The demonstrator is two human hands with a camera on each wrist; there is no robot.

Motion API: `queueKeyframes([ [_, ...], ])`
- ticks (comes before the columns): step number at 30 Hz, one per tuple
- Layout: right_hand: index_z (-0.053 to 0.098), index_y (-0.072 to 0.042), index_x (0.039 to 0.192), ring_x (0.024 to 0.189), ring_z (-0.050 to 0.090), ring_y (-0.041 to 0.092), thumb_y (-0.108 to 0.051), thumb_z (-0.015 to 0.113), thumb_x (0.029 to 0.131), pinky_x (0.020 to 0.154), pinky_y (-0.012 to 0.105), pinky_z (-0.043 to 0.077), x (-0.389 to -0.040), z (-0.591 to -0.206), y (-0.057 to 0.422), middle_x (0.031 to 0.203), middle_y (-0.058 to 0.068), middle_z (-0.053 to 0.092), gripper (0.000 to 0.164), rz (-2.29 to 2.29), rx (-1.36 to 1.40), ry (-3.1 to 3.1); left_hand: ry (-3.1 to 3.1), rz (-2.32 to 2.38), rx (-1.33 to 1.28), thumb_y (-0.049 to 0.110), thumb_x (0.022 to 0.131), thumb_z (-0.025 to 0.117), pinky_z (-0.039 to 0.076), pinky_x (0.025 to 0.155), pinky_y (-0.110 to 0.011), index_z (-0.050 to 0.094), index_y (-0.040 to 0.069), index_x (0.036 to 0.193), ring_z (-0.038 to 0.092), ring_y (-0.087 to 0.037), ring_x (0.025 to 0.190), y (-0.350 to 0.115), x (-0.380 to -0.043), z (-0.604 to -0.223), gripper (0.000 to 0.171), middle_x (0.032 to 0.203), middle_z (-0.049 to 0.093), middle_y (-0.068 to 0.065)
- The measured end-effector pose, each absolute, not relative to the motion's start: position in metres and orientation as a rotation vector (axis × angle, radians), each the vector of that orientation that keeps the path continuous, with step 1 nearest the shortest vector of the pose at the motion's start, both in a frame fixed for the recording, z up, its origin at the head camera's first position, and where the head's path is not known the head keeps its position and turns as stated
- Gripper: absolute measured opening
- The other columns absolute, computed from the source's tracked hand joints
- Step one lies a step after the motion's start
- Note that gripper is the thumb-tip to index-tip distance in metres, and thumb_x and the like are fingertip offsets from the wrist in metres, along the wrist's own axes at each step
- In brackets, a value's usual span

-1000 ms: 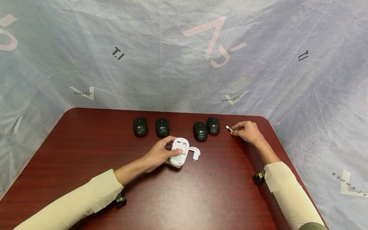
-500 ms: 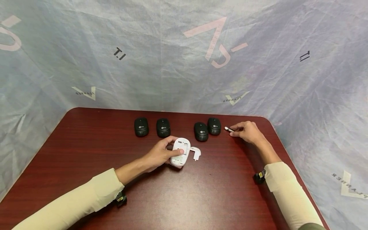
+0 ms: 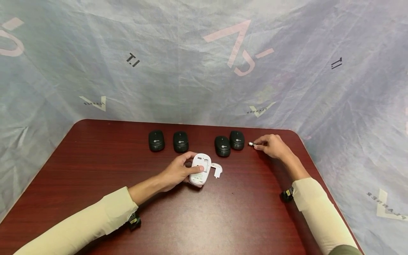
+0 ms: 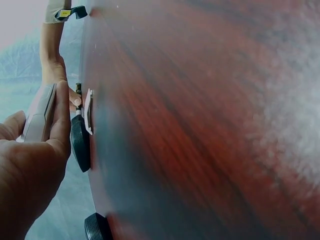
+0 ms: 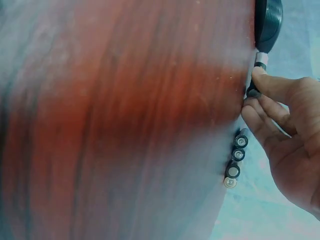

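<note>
My left hand (image 3: 178, 172) grips a white computer mouse (image 3: 198, 179) with its underside facing up. The battery compartment is uncovered, and the thumb lies across the mouse by it. Next to the mouse, on the table, lies its white cover (image 3: 217, 170). At the right, my right hand (image 3: 272, 146) pinches a battery (image 3: 251, 143) between thumb and fingers. In the right wrist view, this battery (image 5: 261, 59) shows a silver end and a dark end, with the thumb hiding its middle. Several more batteries (image 5: 238, 154) lie in a row beside that hand.
Several black mice stand along the back of the dark red table (image 3: 127, 219): one pair (image 3: 156, 141) at left, another black mouse (image 3: 237, 140) and its neighbour near my right hand. A grey printed cloth (image 3: 178, 71) hangs behind the table and at both sides.
The battery in my right hand has shifted slightly, and less of it shows beyond the fingertips. My left hand and the white mouse stay nearly where they were.
</note>
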State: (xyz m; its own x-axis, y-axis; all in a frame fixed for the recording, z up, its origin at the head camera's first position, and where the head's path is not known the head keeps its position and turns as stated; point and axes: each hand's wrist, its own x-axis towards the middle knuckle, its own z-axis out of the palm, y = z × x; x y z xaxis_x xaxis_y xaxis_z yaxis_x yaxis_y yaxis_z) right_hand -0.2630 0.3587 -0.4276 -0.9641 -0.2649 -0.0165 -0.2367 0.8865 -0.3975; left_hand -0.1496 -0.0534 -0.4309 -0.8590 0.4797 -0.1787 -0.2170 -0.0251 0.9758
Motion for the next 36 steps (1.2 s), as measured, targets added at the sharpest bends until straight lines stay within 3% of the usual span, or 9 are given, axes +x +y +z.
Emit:
queueKeyframes([
  [8, 0.079, -0.015, 0.111, 0.088, 0.070, 0.022, -0.030, 0.076, 0.097, 0.071, 0.027, 0.056, -0.254, -0.417, 0.357, 0.102, 0.006, 0.079, 0.021, -0.789, -0.261, 3.012, 1.778, 1.943, 0.274, 0.009, 0.097, 0.073, 0.069, 0.075, -0.045, 0.050, 0.006, 0.144, 0.074, -0.020, 0.090, -0.054, -0.150, -0.430, 0.052, 0.127, 0.061, -0.016],
  [11, 0.077, -0.013, 0.113, 0.089, 0.073, 0.028, -0.031, 0.076, 0.096, 0.068, 0.027, 0.058, -0.250, -0.411, 0.354, 0.103, 0.010, 0.079, 0.025, -0.935, -0.211, 2.976, 1.770, 1.953, 0.276, 0.009, 0.097, 0.073, 0.069, 0.076, -0.046, 0.049, 0.006, 0.144, 0.074, -0.020, 0.090, -0.055, -0.151, -0.430, 0.053, 0.127, 0.061, -0.016],
  [14, 0.074, -0.008, 0.116, 0.091, 0.076, 0.033, -0.029, 0.077, 0.096, 0.070, 0.033, 0.065, -0.248, -0.406, 0.349, 0.107, 0.017, 0.078, 0.029, -1.121, -0.166, 2.873, 1.763, 1.955, 0.282, 0.009, 0.097, 0.073, 0.069, 0.076, -0.046, 0.049, 0.006, 0.144, 0.074, -0.020, 0.091, -0.055, -0.151, -0.429, 0.053, 0.126, 0.061, -0.016],
  [16, 0.071, -0.003, 0.119, 0.094, 0.078, 0.035, -0.023, 0.077, 0.096, 0.078, 0.042, 0.068, -0.247, -0.405, 0.345, 0.111, 0.024, 0.076, 0.031, -1.286, -0.152, 2.765, 1.759, 1.958, 0.283, 0.008, 0.097, 0.073, 0.069, 0.076, -0.046, 0.049, 0.005, 0.144, 0.074, -0.020, 0.091, -0.055, -0.151, -0.429, 0.053, 0.125, 0.061, -0.016],
  [21, 0.059, 0.008, 0.130, 0.097, 0.078, 0.033, -0.008, 0.072, 0.097, 0.095, 0.056, 0.063, -0.241, -0.401, 0.331, 0.115, 0.028, 0.073, 0.039, -1.640, -0.141, 2.482, 1.743, 1.972, 0.283, 0.007, 0.097, 0.073, 0.069, 0.077, -0.047, 0.049, 0.005, 0.144, 0.074, -0.020, 0.093, -0.057, -0.152, -0.428, 0.052, 0.124, 0.062, -0.015],
  [24, 0.052, 0.007, 0.139, 0.098, 0.077, 0.037, -0.004, 0.070, 0.098, 0.096, 0.057, 0.062, -0.235, -0.400, 0.321, 0.112, 0.023, 0.073, 0.046, -1.711, -0.167, 2.410, 1.738, 1.977, 0.289, 0.007, 0.097, 0.073, 0.069, 0.077, -0.047, 0.049, 0.005, 0.144, 0.073, -0.019, 0.094, -0.057, -0.153, -0.428, 0.053, 0.122, 0.062, -0.014],
  [27, 0.051, 0.006, 0.141, 0.098, 0.077, 0.040, -0.002, 0.070, 0.097, 0.096, 0.060, 0.061, -0.228, -0.399, 0.310, 0.115, 0.032, 0.069, 0.048, -1.745, -0.194, 2.373, 1.741, 1.977, 0.289, 0.007, 0.097, 0.073, 0.069, 0.076, -0.047, 0.049, 0.006, 0.144, 0.073, -0.019, 0.095, -0.058, -0.153, -0.430, 0.052, 0.122, 0.062, -0.014],
  [30, 0.050, 0.009, 0.138, 0.097, 0.077, 0.041, -0.001, 0.069, 0.097, 0.095, 0.061, 0.061, -0.221, -0.398, 0.299, 0.117, 0.038, 0.065, 0.046, -1.767, -0.223, 2.341, 1.749, 1.970, 0.275, 0.007, 0.097, 0.072, 0.069, 0.077, -0.047, 0.050, 0.007, 0.143, 0.073, -0.019, 0.095, -0.059, -0.154, -0.432, 0.051, 0.123, 0.062, -0.014],
  [36, 0.051, 0.010, 0.132, 0.094, 0.078, 0.040, -0.001, 0.069, 0.097, 0.090, 0.058, 0.064, -0.206, -0.395, 0.275, 0.112, 0.034, 0.069, 0.041, -1.806, -0.279, 2.289, 1.740, 1.975, 0.257, 0.007, 0.098, 0.072, 0.069, 0.078, -0.046, 0.049, 0.006, 0.144, 0.075, -0.020, 0.093, -0.059, -0.154, -0.433, 0.051, 0.131, 0.063, -0.019],
])
